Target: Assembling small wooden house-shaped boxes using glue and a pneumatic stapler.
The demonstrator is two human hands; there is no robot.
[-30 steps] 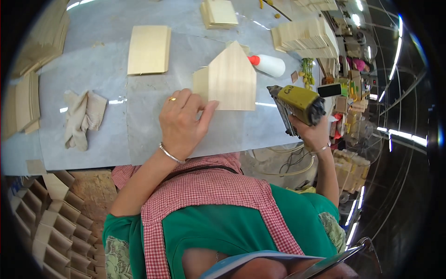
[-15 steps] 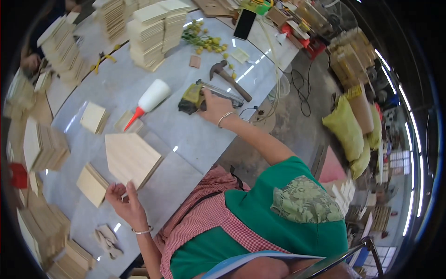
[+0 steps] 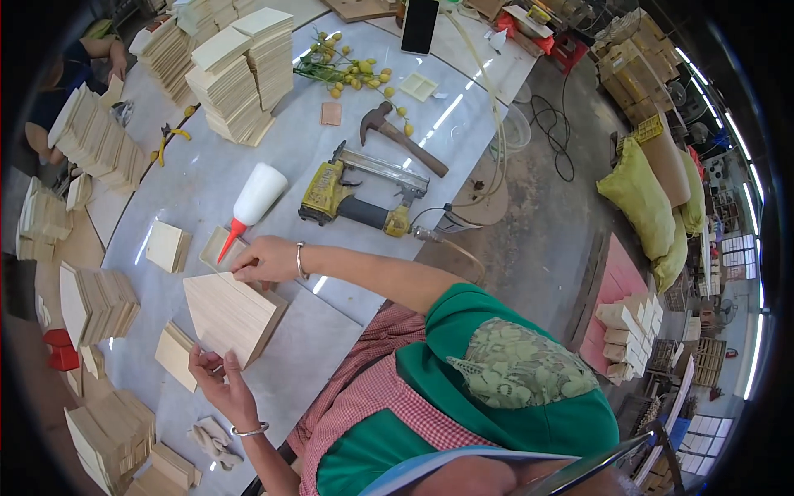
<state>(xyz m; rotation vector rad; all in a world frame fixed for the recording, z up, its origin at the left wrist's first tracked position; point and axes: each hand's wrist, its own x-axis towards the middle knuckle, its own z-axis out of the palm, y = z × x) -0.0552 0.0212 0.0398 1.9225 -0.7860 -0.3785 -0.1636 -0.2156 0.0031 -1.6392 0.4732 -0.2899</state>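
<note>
A house-shaped pale wooden piece (image 3: 234, 312) lies on the grey table (image 3: 203, 169). My left hand (image 3: 213, 382) pinches its near corner, a bangle on the wrist. My right hand (image 3: 266, 259) grips its far edge with curled fingers, beside a small square wooden piece (image 3: 217, 246). A white glue bottle (image 3: 258, 195) with a red tip lies just beyond that hand. The yellow nail gun (image 3: 351, 199) lies on the table past the glue, with no hand on it.
A hammer (image 3: 402, 137), a phone (image 3: 419, 25) and yellow fruit sprigs (image 3: 354, 71) lie farther off. Tall stacks of wooden panels (image 3: 240, 70) stand at the back, and lower stacks (image 3: 96, 302) at the left. A cloth (image 3: 212, 438) lies near me. Yellow sacks (image 3: 643, 197) sit on the floor.
My right hand has let go of the nail gun, left it on the table and come to the wooden piece. My head has turned, so the table swung across the view.
</note>
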